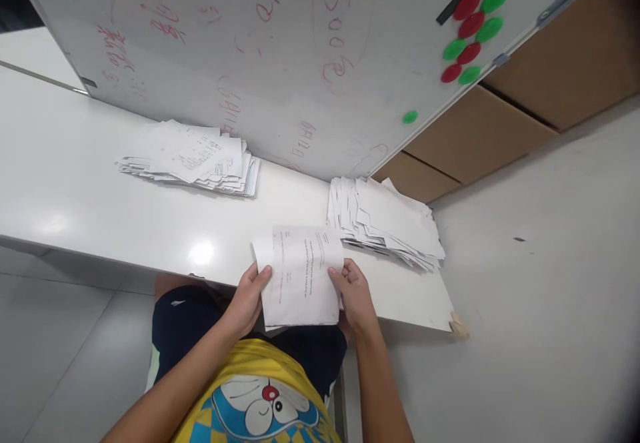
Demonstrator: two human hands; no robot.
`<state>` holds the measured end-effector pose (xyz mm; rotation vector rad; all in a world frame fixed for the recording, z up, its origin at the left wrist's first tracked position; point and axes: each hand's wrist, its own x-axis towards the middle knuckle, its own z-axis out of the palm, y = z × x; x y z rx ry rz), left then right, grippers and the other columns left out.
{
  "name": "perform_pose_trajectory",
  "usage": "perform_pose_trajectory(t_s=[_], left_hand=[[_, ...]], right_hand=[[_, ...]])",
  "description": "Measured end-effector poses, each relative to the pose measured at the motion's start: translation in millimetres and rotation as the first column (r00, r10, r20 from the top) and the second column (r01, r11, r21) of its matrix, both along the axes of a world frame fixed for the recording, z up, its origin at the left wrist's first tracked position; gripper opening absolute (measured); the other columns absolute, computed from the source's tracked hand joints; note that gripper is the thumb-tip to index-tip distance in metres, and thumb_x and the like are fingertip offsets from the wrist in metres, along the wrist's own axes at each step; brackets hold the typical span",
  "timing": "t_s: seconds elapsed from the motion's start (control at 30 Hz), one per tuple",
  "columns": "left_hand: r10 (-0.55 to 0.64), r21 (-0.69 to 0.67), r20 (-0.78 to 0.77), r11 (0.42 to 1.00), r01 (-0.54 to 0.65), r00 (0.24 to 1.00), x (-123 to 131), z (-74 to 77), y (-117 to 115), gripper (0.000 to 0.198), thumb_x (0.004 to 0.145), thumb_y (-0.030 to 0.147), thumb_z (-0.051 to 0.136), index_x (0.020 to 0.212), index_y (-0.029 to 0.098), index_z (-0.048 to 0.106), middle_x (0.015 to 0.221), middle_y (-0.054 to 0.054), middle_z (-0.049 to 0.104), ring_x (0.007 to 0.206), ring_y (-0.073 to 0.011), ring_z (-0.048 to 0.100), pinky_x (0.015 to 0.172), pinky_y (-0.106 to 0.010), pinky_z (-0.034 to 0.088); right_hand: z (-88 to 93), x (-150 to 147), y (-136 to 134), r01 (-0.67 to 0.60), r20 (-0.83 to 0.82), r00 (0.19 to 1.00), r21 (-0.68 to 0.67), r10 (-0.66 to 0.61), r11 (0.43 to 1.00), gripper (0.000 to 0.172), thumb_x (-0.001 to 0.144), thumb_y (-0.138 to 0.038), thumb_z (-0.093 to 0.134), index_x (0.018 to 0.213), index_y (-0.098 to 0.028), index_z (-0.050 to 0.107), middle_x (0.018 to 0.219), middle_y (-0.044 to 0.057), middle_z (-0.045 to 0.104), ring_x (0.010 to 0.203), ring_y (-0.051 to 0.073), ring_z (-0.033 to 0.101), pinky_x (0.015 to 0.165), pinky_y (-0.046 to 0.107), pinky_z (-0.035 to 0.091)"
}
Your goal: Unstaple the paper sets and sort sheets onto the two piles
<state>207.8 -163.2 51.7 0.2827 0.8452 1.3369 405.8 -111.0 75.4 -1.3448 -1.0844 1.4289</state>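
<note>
Between my two hands is a folded paper sheet (300, 283) with printed lines on its face, held over the table's front edge. My left hand (249, 294) pinches its left side, thumb on top and fingers behind. On the opposite side my right hand (354, 289) grips it the same way, the fingers partly hidden. A pile of loose white papers (395, 219) lies just beyond my right hand. Farther off to the left rests another pile of printed papers (193, 153), its sheets unevenly stacked.
A whiteboard (200, 63) with red handwriting stands along the back of the white table (125, 216). Red and green magnets (470, 26) and a black bar (449, 8) cling to it. Cardboard boxes (480, 129) are behind it, beside a wall (550, 263) on the right.
</note>
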Motion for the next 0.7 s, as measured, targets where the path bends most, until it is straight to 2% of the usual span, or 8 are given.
perform_pose_trajectory(t_s=[0.13, 0.3, 0.37, 0.43, 0.5, 0.53, 0.6, 0.7], left_hand=[[-0.008, -0.092, 0.054, 0.996, 0.013, 0.999, -6.3, 2.0, -3.7, 0.05, 0.07, 0.041, 0.077, 0.112, 0.016, 0.065, 0.1, -0.012, 0.073, 0.091, -0.0287, 0.069, 0.08, -0.036, 0.056], [0.001, -0.062, 0.053, 0.998, 0.002, 0.999, -7.3, 0.1, -6.1, 0.048, 0.068, 0.043, 0.078, 0.104, 0.014, 0.067, 0.093, -0.012, 0.074, 0.089, -0.029, 0.07, 0.079, -0.037, 0.056], [0.092, -0.063, -0.036, 0.994, -0.094, 0.995, -12.0, -2.4, -6.3, 0.048, 0.063, 0.044, 0.081, 0.097, 0.014, 0.067, 0.089, -0.011, 0.074, 0.085, -0.0281, 0.07, 0.077, -0.037, 0.056], [0.302, -0.068, -0.158, 0.947, -0.315, 0.94, -26.3, -2.1, -8.5, 0.047, 0.058, 0.045, 0.083, 0.092, 0.017, 0.067, 0.086, -0.007, 0.074, 0.082, -0.0258, 0.07, 0.075, -0.036, 0.057], [0.515, -0.027, -0.26, 0.842, -0.539, 0.817, -50.9, 4.2, -15.1, 0.043, 0.06, 0.049, 0.08, 0.089, 0.021, 0.066, 0.085, -0.004, 0.074, 0.082, -0.0241, 0.07, 0.075, -0.036, 0.058], [0.567, 0.012, -0.29, 0.808, -0.589, 0.771, -65.4, 9.9, -20.4, 0.039, 0.065, 0.052, 0.076, 0.089, 0.024, 0.066, 0.085, -0.002, 0.074, 0.084, -0.0241, 0.069, 0.076, -0.037, 0.058], [0.572, 0.091, -0.313, 0.813, -0.575, 0.758, -92.9, 25.2, -34.2, 0.032, 0.078, 0.057, 0.061, 0.09, 0.028, 0.068, 0.082, -0.001, 0.073, 0.087, -0.025, 0.068, 0.075, -0.04, 0.059], [0.513, 0.147, -0.209, 0.858, -0.492, 0.833, -114.9, 46.6, -56.4, 0.028, 0.086, 0.052, 0.051, 0.087, 0.031, 0.069, 0.071, 0.0, 0.07, 0.076, -0.0237, 0.068, 0.064, -0.04, 0.06]], right_hand=[[1.5, 1.5, 1.6, -0.059, 0.074, 0.996, 0.007, 0.058, 0.998, 0.029, 0.073, -0.047, 0.073, 0.069, -0.022, 0.058, 0.065, -0.005, 0.06, 0.061, 0.014, 0.053, 0.06, 0.025, 0.044], [2.7, -1.4, 2.8, -0.076, 0.123, 0.99, 0.004, 0.075, 0.997, 0.031, 0.079, -0.05, 0.066, 0.068, -0.022, 0.06, 0.065, -0.003, 0.058, 0.063, 0.016, 0.051, 0.06, 0.026, 0.042], [2.8, -3.2, 3.7, -0.057, 0.136, 0.989, 0.01, 0.055, 0.998, 0.031, 0.079, -0.049, 0.066, 0.065, -0.022, 0.059, 0.064, -0.003, 0.057, 0.063, 0.015, 0.05, 0.06, 0.026, 0.042], [3.7, -5.6, 6.0, -0.01, 0.136, 0.991, 0.04, 0.005, 0.999, 0.029, 0.08, -0.048, 0.065, 0.067, -0.022, 0.06, 0.065, -0.003, 0.058, 0.064, 0.016, 0.052, 0.061, 0.027, 0.043], [4.9, -10.8, 10.0, 0.016, 0.159, 0.987, 0.083, -0.029, 0.996, 0.025, 0.081, -0.048, 0.063, 0.078, -0.023, 0.064, 0.072, -0.001, 0.063, 0.069, 0.018, 0.056, 0.064, 0.029, 0.045], [5.2, -15.5, 12.5, 0.008, 0.201, 0.979, 0.105, -0.029, 0.994, 0.025, 0.082, -0.048, 0.062, 0.085, -0.024, 0.065, 0.077, 0.0, 0.066, 0.072, 0.02, 0.059, 0.066, 0.03, 0.047], [4.1, -31.1, 17.8, -0.062, 0.35, 0.937, 0.162, 0.001, 0.985, 0.026, 0.082, -0.045, 0.06, 0.098, -0.025, 0.066, 0.087, 0.003, 0.069, 0.08, 0.024, 0.062, 0.072, 0.034, 0.048], [0.1, -73.6, 26.3, -0.271, 0.612, 0.787, 0.236, 0.074, 0.933, 0.033, 0.086, -0.036, 0.054, 0.116, -0.024, 0.061, 0.098, 0.007, 0.071, 0.091, 0.028, 0.064, 0.081, 0.039, 0.048]])
